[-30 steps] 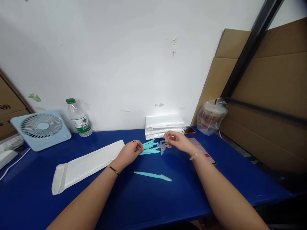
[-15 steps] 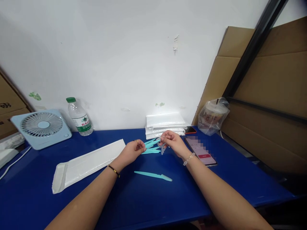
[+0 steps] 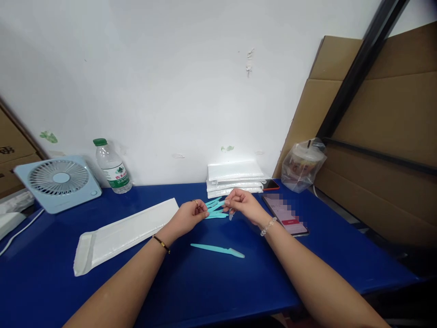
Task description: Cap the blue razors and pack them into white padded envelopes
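Note:
My left hand (image 3: pixel 191 216) has its fingers closed around the handle end of a teal eyebrow razor (image 3: pixel 212 207). At the razor's other end, my right hand (image 3: pixel 241 205) pinches the tip; whether a cap is between those fingers is too small to tell. Several more teal eyebrow razors (image 3: pixel 218 216) lie in a loose pile under and between the hands. A small clear plastic piece (image 3: pixel 231 217), perhaps a blade cap, shows below my right fingers. Closer to me, a single teal eyebrow razor (image 3: pixel 218 249) lies apart on the blue table (image 3: pixel 211 287).
A white padded mailer (image 3: pixel 126 234) lies left of my left hand. Folded white mailers (image 3: pixel 235 173) are stacked by the wall. A phone (image 3: pixel 285 214) and a bagged drink cup (image 3: pixel 303 164) are at right; a water bottle (image 3: pixel 114 171) and blue fan (image 3: pixel 59 182) at left.
My right hand has moved slightly left and down along the razor, closer to my left hand. The left hand has hardly moved.

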{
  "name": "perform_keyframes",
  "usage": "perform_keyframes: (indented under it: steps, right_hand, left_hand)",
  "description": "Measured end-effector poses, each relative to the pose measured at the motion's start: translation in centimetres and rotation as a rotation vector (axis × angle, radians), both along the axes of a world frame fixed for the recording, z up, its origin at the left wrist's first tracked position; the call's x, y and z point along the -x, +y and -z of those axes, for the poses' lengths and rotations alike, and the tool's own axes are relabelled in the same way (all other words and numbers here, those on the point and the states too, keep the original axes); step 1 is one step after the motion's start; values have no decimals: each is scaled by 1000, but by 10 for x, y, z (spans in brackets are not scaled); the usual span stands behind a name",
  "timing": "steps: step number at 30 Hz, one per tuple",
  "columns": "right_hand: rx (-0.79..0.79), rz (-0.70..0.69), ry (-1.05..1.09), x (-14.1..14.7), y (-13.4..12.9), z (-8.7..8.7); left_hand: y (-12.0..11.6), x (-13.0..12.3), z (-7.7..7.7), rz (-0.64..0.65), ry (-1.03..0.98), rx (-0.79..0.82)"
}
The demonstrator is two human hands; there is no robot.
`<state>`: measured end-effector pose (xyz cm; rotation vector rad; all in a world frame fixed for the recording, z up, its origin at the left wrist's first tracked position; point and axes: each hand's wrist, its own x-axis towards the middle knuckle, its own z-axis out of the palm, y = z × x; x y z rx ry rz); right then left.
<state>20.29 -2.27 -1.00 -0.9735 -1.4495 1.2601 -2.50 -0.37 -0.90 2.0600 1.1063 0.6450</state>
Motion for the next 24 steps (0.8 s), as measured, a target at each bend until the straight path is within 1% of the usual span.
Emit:
perform_keyframes:
  steps: [2, 3, 5, 6, 7, 9, 11, 12, 15, 18, 20, 24]
  right_hand:
    - [-11, -56, -71, -3, 0, -1]
    - [-39, -63, -123, -5, 1, -2]
    - [-144, -32, -292, -13, 3, -3]
    - [-212, -9, -407, -17, 4, -3]
    - [-280, 5, -529, -22, 5, -3]
    - [-379, -22, -754, -29, 6, -1]
    - [-407, -75, -891, -34, 7, 1]
    - [-404, -92, -930, -36, 7, 2]
    - [-376, -98, -981, -37, 7, 4]
    - [-347, -99, -977, -36, 7, 4]
    - [-309, -101, -934, -37, 7, 3]
    - [-190, -115, -770, -37, 5, -2]
  left_hand:
    - [-3, 0, 0, 36, 29, 25]
    - [-4, 0, 0, 57, 49, 44]
    - [-6, 0, 0, 99, 100, 71]
    - [-6, 0, 0, 106, 133, 54]
    - [-6, 1, 0, 99, 174, 8]
    - [-4, 2, 1, 37, 259, -147]
    - [-1, 3, 3, -28, 328, -286]
    - [1, 4, 4, -44, 352, -317]
    - [5, 5, 6, -53, 381, -312]
    - [6, 5, 7, -56, 373, -294]
    - [6, 5, 6, -54, 360, -290]
    - [5, 6, 2, -64, 324, -285]
